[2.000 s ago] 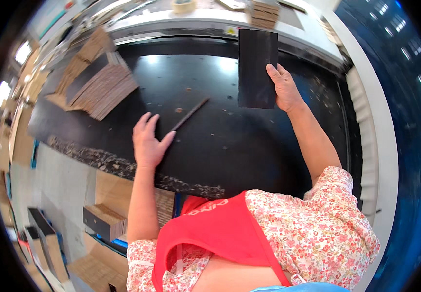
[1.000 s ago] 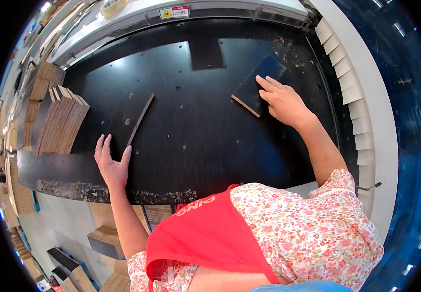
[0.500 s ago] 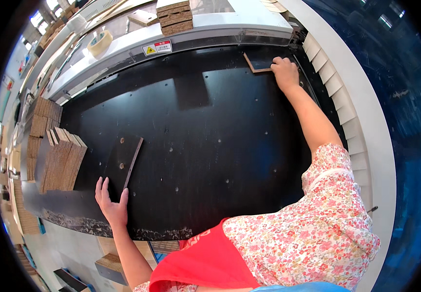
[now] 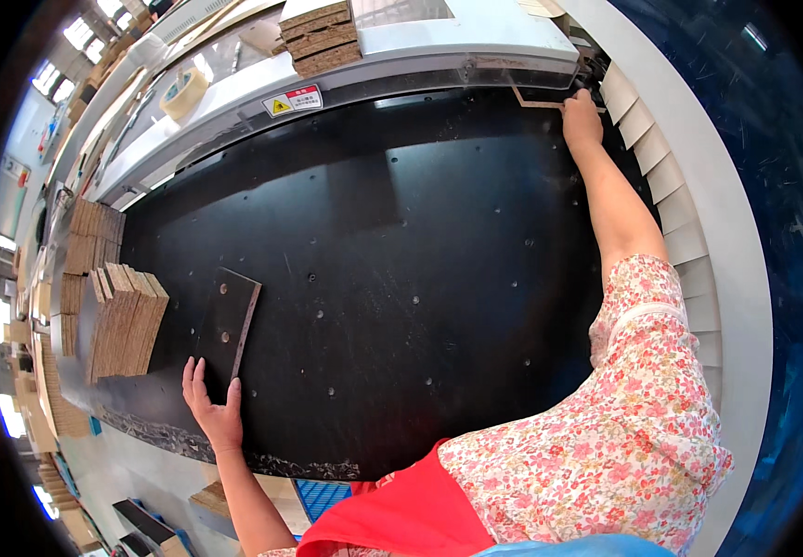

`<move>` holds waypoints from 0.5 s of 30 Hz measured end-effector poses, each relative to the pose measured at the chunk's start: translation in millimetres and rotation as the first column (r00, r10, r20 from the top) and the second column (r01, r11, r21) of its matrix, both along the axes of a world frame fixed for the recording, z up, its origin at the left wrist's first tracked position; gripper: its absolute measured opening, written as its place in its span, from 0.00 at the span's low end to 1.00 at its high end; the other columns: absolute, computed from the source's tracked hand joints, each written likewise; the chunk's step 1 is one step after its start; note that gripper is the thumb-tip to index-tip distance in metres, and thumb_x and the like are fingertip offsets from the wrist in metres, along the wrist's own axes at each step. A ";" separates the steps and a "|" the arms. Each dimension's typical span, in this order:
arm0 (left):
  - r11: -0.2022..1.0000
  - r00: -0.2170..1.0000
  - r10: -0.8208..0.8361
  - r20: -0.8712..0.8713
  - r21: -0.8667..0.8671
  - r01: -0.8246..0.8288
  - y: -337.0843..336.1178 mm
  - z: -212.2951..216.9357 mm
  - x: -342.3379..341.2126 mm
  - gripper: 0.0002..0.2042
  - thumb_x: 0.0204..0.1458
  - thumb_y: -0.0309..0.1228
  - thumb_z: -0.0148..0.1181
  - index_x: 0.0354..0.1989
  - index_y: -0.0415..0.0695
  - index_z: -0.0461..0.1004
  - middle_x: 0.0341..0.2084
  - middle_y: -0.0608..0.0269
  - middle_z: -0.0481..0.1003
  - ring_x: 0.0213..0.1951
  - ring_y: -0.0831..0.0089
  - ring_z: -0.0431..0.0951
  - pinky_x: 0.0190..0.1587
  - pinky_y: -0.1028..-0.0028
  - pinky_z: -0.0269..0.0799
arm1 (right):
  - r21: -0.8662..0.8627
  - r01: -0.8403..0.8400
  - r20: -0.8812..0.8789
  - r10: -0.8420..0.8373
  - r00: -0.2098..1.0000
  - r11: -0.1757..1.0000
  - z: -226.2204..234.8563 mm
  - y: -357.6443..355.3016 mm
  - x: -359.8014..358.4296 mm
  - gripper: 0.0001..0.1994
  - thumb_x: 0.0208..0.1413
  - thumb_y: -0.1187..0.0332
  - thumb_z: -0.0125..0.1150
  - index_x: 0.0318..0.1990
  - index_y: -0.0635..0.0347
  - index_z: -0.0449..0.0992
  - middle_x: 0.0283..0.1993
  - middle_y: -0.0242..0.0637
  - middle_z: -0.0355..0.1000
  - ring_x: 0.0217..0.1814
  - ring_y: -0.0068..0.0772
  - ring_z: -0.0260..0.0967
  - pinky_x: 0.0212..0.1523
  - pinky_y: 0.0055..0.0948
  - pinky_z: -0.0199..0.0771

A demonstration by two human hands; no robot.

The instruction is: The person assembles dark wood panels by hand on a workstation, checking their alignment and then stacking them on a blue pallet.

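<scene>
My left hand (image 4: 213,408) spans the near end of a dark rectangular board (image 4: 226,316) with two round holes, lying on the black tabletop (image 4: 374,306). Its thumb lies along the right edge of that board and its fingers reach the left side. At the far right corner my right hand (image 4: 583,123) grips the right end of a second dark board (image 4: 541,102) by its brown edge. Much of this second board is hidden under the grey beam (image 4: 439,60), and my fingertips are partly hidden too.
Cut particleboard pieces (image 4: 126,320) stand stacked at the left of the table. Another stack (image 4: 320,42) sits on the beam, near a tape roll (image 4: 184,95) and above a warning label (image 4: 293,100). Pale overlapping flaps (image 4: 657,172) line the right side.
My right hand has pushed its board farther right and away, to the corner under the beam. My left hand stays at its board's near end. The whole view has shifted slightly.
</scene>
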State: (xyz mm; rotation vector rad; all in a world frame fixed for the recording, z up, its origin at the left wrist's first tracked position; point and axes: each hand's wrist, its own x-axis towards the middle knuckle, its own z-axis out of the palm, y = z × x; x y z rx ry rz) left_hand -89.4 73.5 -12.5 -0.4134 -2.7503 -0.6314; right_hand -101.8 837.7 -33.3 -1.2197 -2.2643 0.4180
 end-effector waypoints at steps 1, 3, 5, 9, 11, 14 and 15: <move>1.000 1.000 0.014 0.004 -0.002 -0.014 -2.7 0.6 1.5 0.30 0.49 0.32 0.68 0.62 0.45 0.68 0.65 0.55 0.64 0.66 0.53 0.62 0.68 0.59 0.56 | 0.071 0.011 0.111 -0.019 0.994 0.997 0.7 -13.9 -2.7 0.19 0.63 0.53 0.47 0.50 0.56 0.74 0.56 0.50 0.71 0.60 0.59 0.67 0.57 0.53 0.67; 1.000 1.000 0.029 0.001 -0.006 -0.029 -5.5 0.5 4.2 0.30 0.49 0.32 0.68 0.62 0.45 0.69 0.65 0.55 0.64 0.66 0.54 0.62 0.68 0.59 0.56 | 0.230 0.017 0.310 -0.090 0.946 0.973 18.7 -62.8 -4.5 0.24 0.63 0.46 0.48 0.51 0.56 0.78 0.57 0.48 0.71 0.63 0.57 0.65 0.61 0.53 0.63; 1.000 1.000 0.014 -0.002 0.008 -0.014 -1.3 -2.8 1.1 0.30 0.49 0.32 0.68 0.62 0.45 0.69 0.65 0.55 0.64 0.66 0.54 0.62 0.69 0.59 0.56 | 0.017 0.127 0.259 -0.127 0.957 0.992 18.5 -77.0 -17.2 0.43 0.57 0.30 0.47 0.60 0.65 0.73 0.72 0.59 0.55 0.75 0.59 0.50 0.71 0.57 0.42; 1.000 1.000 0.010 -0.003 0.017 -0.010 2.5 4.7 -1.9 0.30 0.46 0.33 0.69 0.61 0.45 0.69 0.65 0.54 0.65 0.66 0.53 0.62 0.68 0.58 0.56 | -0.013 0.164 0.373 -0.147 0.916 0.986 18.9 -76.3 -36.4 0.50 0.56 0.30 0.48 0.68 0.74 0.60 0.75 0.69 0.41 0.79 0.64 0.35 0.74 0.56 0.34; 1.000 1.000 0.022 -0.005 0.018 -0.022 -2.1 2.8 2.0 0.31 0.45 0.33 0.70 0.61 0.45 0.70 0.65 0.54 0.65 0.65 0.52 0.63 0.68 0.58 0.57 | 0.002 0.178 0.388 -0.165 0.907 0.984 13.5 -76.5 -42.7 0.51 0.56 0.31 0.47 0.68 0.76 0.58 0.75 0.70 0.40 0.80 0.65 0.33 0.74 0.56 0.32; 0.998 0.998 0.065 -0.023 0.000 -0.065 -12.8 1.0 9.6 0.31 0.45 0.33 0.70 0.61 0.44 0.70 0.65 0.53 0.64 0.66 0.53 0.63 0.68 0.59 0.57 | -0.015 0.154 0.391 -0.136 0.910 0.988 15.7 -88.6 -53.8 0.50 0.57 0.30 0.46 0.68 0.75 0.59 0.75 0.70 0.40 0.80 0.65 0.33 0.73 0.57 0.32; 0.999 0.998 0.047 -0.037 0.014 -0.046 -13.1 0.1 8.4 0.31 0.45 0.33 0.71 0.61 0.44 0.70 0.65 0.53 0.65 0.65 0.52 0.63 0.68 0.59 0.58 | 0.000 0.150 0.366 -0.139 0.920 0.989 12.8 -86.7 -54.2 0.50 0.57 0.30 0.45 0.68 0.74 0.61 0.76 0.68 0.40 0.80 0.64 0.32 0.73 0.56 0.33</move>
